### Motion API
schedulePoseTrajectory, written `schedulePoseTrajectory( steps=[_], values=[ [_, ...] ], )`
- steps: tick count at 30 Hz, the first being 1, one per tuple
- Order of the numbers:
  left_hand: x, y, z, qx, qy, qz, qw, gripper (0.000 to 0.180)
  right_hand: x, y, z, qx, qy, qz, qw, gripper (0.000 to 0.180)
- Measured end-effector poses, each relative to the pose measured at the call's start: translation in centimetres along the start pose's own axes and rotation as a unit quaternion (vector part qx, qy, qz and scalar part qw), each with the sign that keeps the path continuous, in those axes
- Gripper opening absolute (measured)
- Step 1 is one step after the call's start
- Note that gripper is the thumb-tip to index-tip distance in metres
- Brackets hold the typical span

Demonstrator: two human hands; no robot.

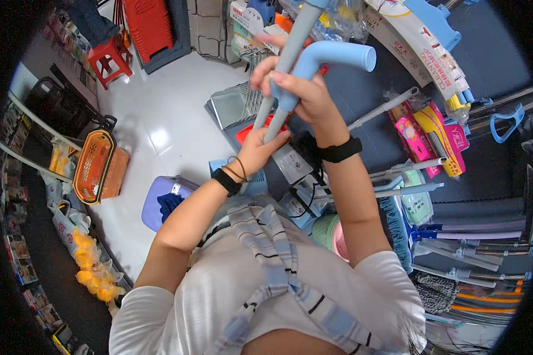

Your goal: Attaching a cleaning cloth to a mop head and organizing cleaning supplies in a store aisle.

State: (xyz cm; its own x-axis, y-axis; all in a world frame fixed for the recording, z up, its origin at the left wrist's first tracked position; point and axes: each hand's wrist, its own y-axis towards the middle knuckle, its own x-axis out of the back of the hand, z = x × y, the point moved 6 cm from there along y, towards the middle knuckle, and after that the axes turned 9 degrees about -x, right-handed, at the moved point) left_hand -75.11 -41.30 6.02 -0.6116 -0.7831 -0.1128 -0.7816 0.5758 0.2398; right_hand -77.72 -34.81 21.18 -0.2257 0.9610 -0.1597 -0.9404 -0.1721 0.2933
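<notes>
Head view: my right hand (305, 94) wraps the blue handle (331, 56) at the upright grey pole (287, 65)'s upper end; my left hand (260, 148), lower, fingers closed around the shaft.

Bright, even light; fisheye bending, dark corners.

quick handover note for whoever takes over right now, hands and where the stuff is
Left hand: grip closed low on the grey pole.
Right hand: grip closed higher up, around the light blue curved handle beside the pole.
Pole is held up, slanting, over the white floor; orange basket stands to the left, mops racked on the right.
Done: pole and handle both in hand.
Left: whether they are joined cannot be told.
</notes>
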Motion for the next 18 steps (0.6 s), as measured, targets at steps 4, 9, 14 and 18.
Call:
schedulePoseTrajectory(
  steps=[4, 9, 14, 18],
  values=[
    [-0.6, -1.3, 3.3, 0.034, -0.026, -0.046, 0.998, 0.031, -0.1, -0.3, -2.4, -0.049, 0.014, 0.027, 0.998, 0.024],
    [0.0, -2.7, 4.3, 0.025, 0.023, -0.101, 0.994, 0.032, -0.3, -1.4, -3.7, -0.035, 0.010, -0.084, 0.996, 0.014],
    [0.4, -2.9, 4.2, 0.014, 0.094, -0.143, 0.985, 0.023, 0.8, -2.4, -4.5, 0.008, -0.022, -0.214, 0.977, 0.013],
    [0.7, -2.6, 4.6, -0.020, 0.091, -0.170, 0.981, 0.027, 1.4, -3.0, -4.7, 0.021, -0.057, -0.284, 0.957, 0.016]
  ],
)
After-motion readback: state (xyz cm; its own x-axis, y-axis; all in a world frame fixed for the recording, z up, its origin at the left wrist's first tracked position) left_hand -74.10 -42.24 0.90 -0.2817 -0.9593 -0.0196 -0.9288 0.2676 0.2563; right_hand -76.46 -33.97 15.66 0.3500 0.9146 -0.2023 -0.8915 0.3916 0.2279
